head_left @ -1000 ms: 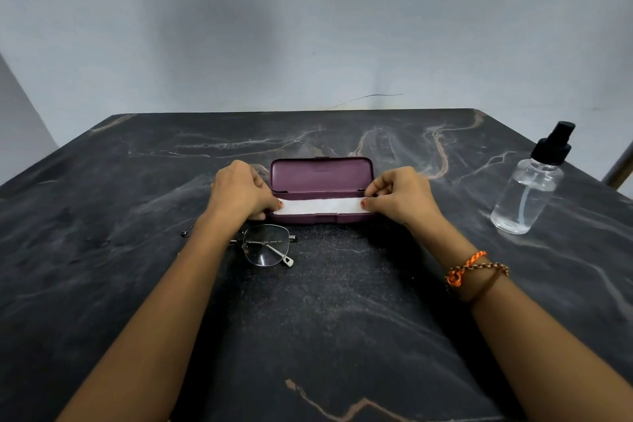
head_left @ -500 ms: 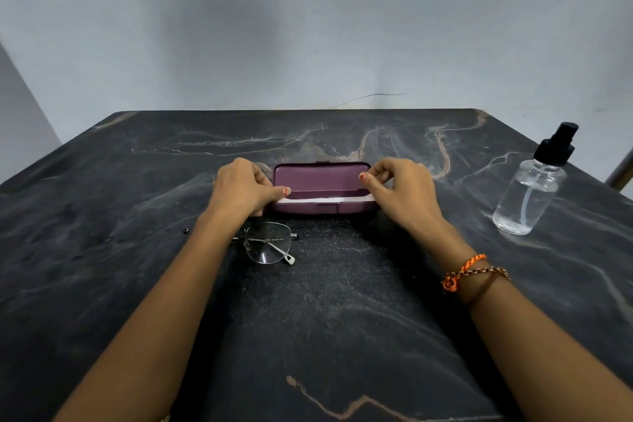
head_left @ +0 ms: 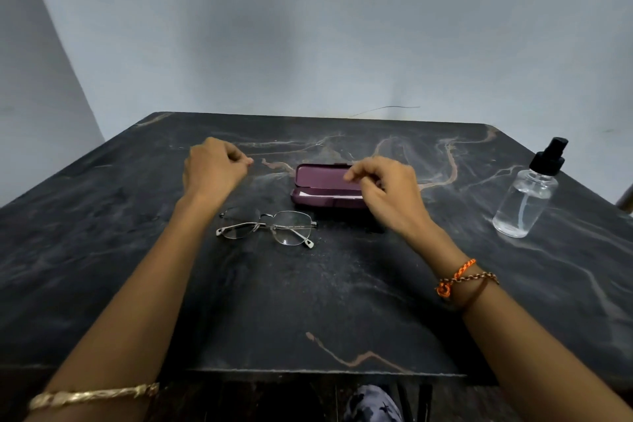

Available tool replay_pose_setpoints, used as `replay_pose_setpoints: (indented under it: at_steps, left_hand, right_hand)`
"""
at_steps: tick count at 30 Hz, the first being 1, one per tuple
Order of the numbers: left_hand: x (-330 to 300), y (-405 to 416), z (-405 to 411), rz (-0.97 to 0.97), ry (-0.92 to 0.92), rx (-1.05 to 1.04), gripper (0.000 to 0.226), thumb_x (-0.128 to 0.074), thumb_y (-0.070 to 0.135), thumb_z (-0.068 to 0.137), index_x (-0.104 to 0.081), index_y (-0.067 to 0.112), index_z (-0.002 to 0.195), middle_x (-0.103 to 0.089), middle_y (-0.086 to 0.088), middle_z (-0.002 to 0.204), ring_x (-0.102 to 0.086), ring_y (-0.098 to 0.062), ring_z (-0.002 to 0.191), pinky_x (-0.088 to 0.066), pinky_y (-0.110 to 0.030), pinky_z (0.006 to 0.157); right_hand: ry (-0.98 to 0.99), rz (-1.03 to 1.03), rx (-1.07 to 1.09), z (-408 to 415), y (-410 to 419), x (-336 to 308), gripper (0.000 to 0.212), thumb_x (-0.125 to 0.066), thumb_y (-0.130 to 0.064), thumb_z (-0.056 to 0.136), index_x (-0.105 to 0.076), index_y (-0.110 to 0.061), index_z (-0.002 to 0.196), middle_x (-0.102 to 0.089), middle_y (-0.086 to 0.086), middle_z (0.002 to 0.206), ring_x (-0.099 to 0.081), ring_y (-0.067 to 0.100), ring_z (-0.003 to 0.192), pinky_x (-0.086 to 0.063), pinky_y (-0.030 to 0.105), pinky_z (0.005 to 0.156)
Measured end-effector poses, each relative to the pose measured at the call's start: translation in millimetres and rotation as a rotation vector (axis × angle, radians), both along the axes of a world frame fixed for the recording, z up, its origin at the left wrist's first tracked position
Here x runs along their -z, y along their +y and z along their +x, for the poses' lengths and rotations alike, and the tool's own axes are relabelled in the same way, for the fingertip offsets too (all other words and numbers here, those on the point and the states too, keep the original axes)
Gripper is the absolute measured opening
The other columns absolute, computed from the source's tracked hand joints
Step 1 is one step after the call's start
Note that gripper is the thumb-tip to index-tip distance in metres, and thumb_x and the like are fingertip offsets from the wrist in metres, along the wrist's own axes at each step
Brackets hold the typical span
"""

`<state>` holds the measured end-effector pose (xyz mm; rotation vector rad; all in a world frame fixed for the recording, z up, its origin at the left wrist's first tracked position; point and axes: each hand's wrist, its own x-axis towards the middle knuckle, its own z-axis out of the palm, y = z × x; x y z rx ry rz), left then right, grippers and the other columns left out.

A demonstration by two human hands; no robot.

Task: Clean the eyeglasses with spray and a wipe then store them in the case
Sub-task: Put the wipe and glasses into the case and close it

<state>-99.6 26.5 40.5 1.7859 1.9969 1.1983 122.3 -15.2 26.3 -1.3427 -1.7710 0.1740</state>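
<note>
now, going left to right: the left hand [head_left: 214, 169] has come off the case and hangs above the dark marbled table [head_left: 102, 250], well to the left of the case, its fingers loosely curled and holding nothing. a gold bangle [head_left: 92, 396] shows on that forearm near the bottom edge.

just right of the left forearm, the eyeglasses [head_left: 270, 228] lie folded on the table, thin metal frame, clear lenses, untouched. they sit just in front of the case's left end.

the maroon case [head_left: 318, 187] stands open in the middle, lid tilted up at the back. a white wipe [head_left: 308, 194] lies inside it. a second ago both hands held the wipe by its two ends inside the case; now neither holds it. the right hand [head_left: 387, 197] hovers over the right part of the case, fingers relaxed and slightly bent, gripping nothing. orange and brown thread bracelets [head_left: 460, 279] circle that wrist.

far right, near the table edge, a clear spray bottle [head_left: 527, 202] with a black pump top stands upright, well apart from everything else.

judging from this, the case is opened and the wipe is ready, but cleaning is not yet begun: the glasses are unsprayed and unstored.

no brand, label or writing can be read on anything.
</note>
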Motion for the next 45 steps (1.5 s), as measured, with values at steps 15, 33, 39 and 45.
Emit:
replay_pose_setpoints:
  at_steps: [15,33,39,45]
  left_hand:
    - [44,-24,-37,-0.159,-0.146,-0.004,0.029,-0.066,0.033,0.079,-0.069,0.007,0.065,-0.068,-0.019,0.066,-0.056,-0.017,0.047,-0.053,-0.035,0.083]
    - [41,-25,-28,-0.079,-0.591,0.178,0.024,-0.066,0.017,0.079,-0.061,0.005,0.059,-0.055,-0.003,0.049,-0.046,0.0,0.032,-0.043,-0.008,0.039]
    - [10,-16,7,0.02,-0.741,0.301,0.018,-0.063,0.014,0.08,-0.062,0.009,0.063,-0.059,0.008,0.038,-0.048,0.001,0.033,-0.041,-0.006,0.039]
    - [-6,8,52,0.058,-0.663,0.387,0.013,-0.063,0.008,0.079,-0.063,0.011,0.067,-0.06,0.0,0.055,-0.053,-0.003,0.041,-0.045,-0.008,0.042]
  right_hand:
    - [0.302,-0.508,-0.136,-24,-8,24,0.021,-0.06,-0.027,0.085,-0.07,-0.012,0.074,-0.066,-0.003,0.063,-0.05,-0.004,0.041,-0.042,0.009,0.041]
    - [0.431,-0.36,-0.208,-22,-18,19,0.019,-0.063,-0.011,0.083,-0.065,-0.016,0.065,-0.063,-0.002,0.062,-0.049,-0.002,0.048,-0.039,0.009,0.043]
    - [0.642,-0.247,-0.17,6,-7,0,0.021,-0.057,-0.007,0.086,-0.062,-0.012,0.067,-0.062,-0.013,0.043,-0.053,-0.005,0.043,-0.038,0.008,0.042]
    - [0.731,-0.16,-0.063,43,12,-12,0.023,-0.058,-0.01,0.087,-0.062,-0.012,0.064,-0.06,-0.012,0.043,-0.048,-0.004,0.041,-0.039,0.009,0.042]
